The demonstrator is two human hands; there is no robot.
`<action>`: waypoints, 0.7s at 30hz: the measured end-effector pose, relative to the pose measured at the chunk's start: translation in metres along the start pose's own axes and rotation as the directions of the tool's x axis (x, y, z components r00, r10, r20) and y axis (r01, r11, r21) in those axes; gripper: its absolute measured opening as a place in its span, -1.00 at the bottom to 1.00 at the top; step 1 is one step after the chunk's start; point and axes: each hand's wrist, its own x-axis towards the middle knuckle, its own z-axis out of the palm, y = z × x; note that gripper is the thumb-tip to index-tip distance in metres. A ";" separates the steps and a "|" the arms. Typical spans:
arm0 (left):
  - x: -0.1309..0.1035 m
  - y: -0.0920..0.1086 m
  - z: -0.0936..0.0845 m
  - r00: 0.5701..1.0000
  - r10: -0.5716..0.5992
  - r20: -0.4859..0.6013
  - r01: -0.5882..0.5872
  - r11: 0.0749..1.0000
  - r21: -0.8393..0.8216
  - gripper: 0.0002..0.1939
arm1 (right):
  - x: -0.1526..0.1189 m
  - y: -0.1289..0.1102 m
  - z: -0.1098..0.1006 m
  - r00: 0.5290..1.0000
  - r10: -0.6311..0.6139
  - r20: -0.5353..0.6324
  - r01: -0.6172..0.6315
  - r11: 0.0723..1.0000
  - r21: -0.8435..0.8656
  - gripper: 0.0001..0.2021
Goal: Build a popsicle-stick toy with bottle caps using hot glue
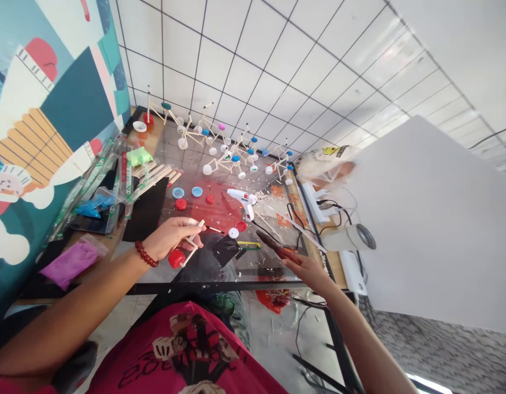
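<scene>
Over the near edge of a glossy worktop (273,270), the person's left hand (173,235) holds a small stick frame (191,241) with a red cap (176,259) at its lower end, its thumb and fingers closed around the pale sticks. The right hand (306,271) touches the orange-brown handles of a dark-bladed tool (273,243); how firmly its partly curled fingers grip is unclear. Between and beyond the hands lie a yellow-green cutter (249,245), a white cap (233,233) and a white glue gun (245,201). Two blue caps (197,191) sit left of the gun. Along the back stand stick models (235,157) with coloured caps.
</scene>
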 end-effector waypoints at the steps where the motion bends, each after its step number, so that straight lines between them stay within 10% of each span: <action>1: -0.001 0.001 0.000 1.000 -0.005 0.001 0.005 1.000 -0.002 -0.58 | -0.003 0.000 -0.005 0.996 0.060 0.072 -0.070 0.986 0.150 -0.46; 7: -0.004 0.003 0.001 0.999 -0.045 0.025 0.045 0.999 0.006 -0.58 | -0.040 -0.011 -0.008 0.948 -0.027 0.318 -0.217 0.678 0.702 -0.55; 13: -0.008 -0.001 0.010 0.982 -0.078 0.171 0.044 0.980 0.194 -0.62 | -0.069 -0.050 0.043 0.870 -0.300 0.391 -0.278 0.357 0.892 -0.43; 21: -0.028 0.001 0.045 0.973 -0.011 0.233 -0.073 0.934 0.351 -0.64 | -0.057 -0.078 0.059 0.923 -0.225 0.313 -0.130 0.583 0.802 -0.43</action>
